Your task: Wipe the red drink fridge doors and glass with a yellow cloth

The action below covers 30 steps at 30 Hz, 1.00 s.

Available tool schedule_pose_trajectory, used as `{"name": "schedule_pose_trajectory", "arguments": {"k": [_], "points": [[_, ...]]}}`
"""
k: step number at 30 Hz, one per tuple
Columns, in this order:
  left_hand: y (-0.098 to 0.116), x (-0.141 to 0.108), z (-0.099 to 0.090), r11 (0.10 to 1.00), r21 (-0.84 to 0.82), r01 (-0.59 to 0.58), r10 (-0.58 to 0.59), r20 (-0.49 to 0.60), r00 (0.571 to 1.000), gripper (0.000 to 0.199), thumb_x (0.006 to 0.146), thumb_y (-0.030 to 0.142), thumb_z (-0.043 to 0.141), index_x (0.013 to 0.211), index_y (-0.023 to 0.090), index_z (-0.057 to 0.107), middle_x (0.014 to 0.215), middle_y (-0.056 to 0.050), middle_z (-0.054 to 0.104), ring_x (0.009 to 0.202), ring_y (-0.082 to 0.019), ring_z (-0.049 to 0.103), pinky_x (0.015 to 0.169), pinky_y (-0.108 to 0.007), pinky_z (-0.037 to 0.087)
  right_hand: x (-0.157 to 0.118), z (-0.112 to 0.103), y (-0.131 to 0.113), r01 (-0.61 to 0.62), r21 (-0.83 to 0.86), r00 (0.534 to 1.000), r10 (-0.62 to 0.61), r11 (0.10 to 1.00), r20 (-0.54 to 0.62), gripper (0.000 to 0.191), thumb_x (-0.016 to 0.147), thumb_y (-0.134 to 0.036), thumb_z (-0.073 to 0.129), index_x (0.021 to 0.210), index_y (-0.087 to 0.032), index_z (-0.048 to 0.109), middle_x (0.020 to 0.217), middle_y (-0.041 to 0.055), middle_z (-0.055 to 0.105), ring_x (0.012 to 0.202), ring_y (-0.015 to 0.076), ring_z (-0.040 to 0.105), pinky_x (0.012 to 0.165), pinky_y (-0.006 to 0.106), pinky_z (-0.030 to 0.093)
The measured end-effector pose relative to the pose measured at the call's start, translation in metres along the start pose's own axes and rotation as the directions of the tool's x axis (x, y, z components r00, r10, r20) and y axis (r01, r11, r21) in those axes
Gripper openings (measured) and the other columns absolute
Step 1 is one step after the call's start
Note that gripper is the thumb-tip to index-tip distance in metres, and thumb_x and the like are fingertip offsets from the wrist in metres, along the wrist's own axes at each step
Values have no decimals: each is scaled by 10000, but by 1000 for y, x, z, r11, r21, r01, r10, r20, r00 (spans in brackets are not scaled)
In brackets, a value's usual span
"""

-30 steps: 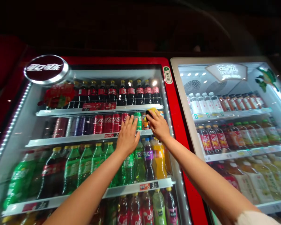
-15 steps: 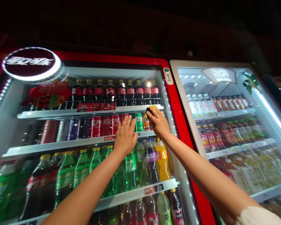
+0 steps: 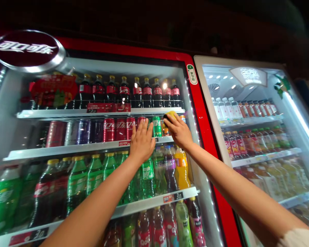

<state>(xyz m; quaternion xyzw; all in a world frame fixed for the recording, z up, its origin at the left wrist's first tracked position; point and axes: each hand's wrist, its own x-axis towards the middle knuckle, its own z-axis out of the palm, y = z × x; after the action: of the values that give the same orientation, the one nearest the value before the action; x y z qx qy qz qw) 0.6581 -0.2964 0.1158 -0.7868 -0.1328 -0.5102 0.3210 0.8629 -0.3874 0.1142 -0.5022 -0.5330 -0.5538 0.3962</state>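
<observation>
Glass blocks the way beyond the left hand and right hand. A narrow gap separates them. Far left, the sign juts out.

Coolers: 2. Left cooler: 3 visible shelves. Right cooler: 3 visible shelves. Round sign: 1. Fan-shaped sign: 1. Left cooler, top shelf: 9 clearly visible cola bottles; partly hidden units at left not countable. Second shelf: 4 red cola cans, hand-side unit partly covered. Right cooler, top shelf, left end: 4 white-capped bottles. Left hand: 1. Right hand: 1. Yellow-and-black pad: 1.
</observation>
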Motion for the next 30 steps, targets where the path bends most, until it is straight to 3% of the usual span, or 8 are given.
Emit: {"name": "schedule_pose_trajectory", "arguments": {"k": [4, 8, 11, 14, 17, 21, 24, 30], "points": [[-19, -19, -8, 1000, -6, -26, 26, -13, 1000, 696, 971, 273, 470, 1598, 245, 169, 1685, -122, 238, 1572, -296, 156, 1274, -585, 121, -42, -15, 8, 284, 116, 943, -299, 952, 145, 515, 979, -131, 461, 1415, -386, 560, 1536, -56, 515, 1512, 190, 344, 1210, 507, 403], [-44, -34, -23, 1000, 9, -13, 13, -12, 1000, 681, 971, 258, 468, 1594, 234, 193, 1681, -123, 249, 1571, -292, 160, 1281, -571, 116, -10, -6, 4, 67, 53, 998, -68, 996, 14, 478, 993, -140, 432, 1401, -332, 589, 1537, -12, 519, 1506, 236, 358, 1196, 522, 419], [-60, -38, -30, 1000, 19, 13, -13, -9, 1000, 676, 963, 259, 481, 1584, 207, 221, 1676, -140, 256, 1569, -307, 166, 1279, -575, 117, 41, 18, -36, -164, 0, 981, 163, 987, -108, 476, 998, -158, 416, 1429, -284, 572, 1565, 19, 483, 1516, 288, 332, 1199, 534, 406], [-75, -44, -35, 999, 30, 16, -15, -21, 1000, 670, 965, 267, 475, 1580, 204, 219, 1675, -150, 255, 1568, -308, 168, 1271, -587, 134, 61, 38, -88, -165, -22, 983, 162, 986, -92, 496, 997, -162, 428, 1469, -276, 528, 1589, 18, 449, 1528, 306, 299, 1195, 546, 405], [-89, -58, -42, 999, 32, 8, -7, -35, 999, 653, 969, 272, 468, 1575, 213, 231, 1672, -143, 266, 1568, -300, 171, 1272, -577, 142, 34, 43, -122, 43, 9, 999, -43, 999, 1, 531, 987, -149, 456, 1477, -348, 504, 1584, -41, 454, 1540, 250, 279, 1213, 513, 396], [-115, -84, -59, 1000, 24, -6, 6, -26, 1000, 643, 968, 265, 466, 1570, 219, 246, 1671, -137, 271, 1564, -298, 189, 1274, -570, 148, -21, 31, -128, 222, 88, 973, -227, 971, 49, 527, 985, -114, 436, 1436, -365, 542, 1541, -46, 513, 1516, 190, 335, 1209, 487, 409], [-138, -101, -72, 1000, 15, -13, 13, -19, 1000, 646, 965, 262, 467, 1571, 229, 246, 1672, -126, 274, 1564, -294, 188, 1278, -564, 143, -21, 29, -125, 96, 70, 995, -93, 993, -35, 459, 999, -148, 434, 1391, -322, 599, 1515, 8, 546, 1483, 219, 396, 1182, 491, 432], [-171, -112, -86, 1000, 11, -14, 14, -33, 999, 668, 967, 270, 455, 1586, 239, 204, 1676, -125, 264, 1566, -301, 180, 1271, -589, 146, 71, 66, -176, -337, -45, 937, 329, 941, -120, 549, 951, -104, 442, 1469, -258, 542, 1573, 66, 469, 1509, 322, 334, 1207, 538, 363]]}}
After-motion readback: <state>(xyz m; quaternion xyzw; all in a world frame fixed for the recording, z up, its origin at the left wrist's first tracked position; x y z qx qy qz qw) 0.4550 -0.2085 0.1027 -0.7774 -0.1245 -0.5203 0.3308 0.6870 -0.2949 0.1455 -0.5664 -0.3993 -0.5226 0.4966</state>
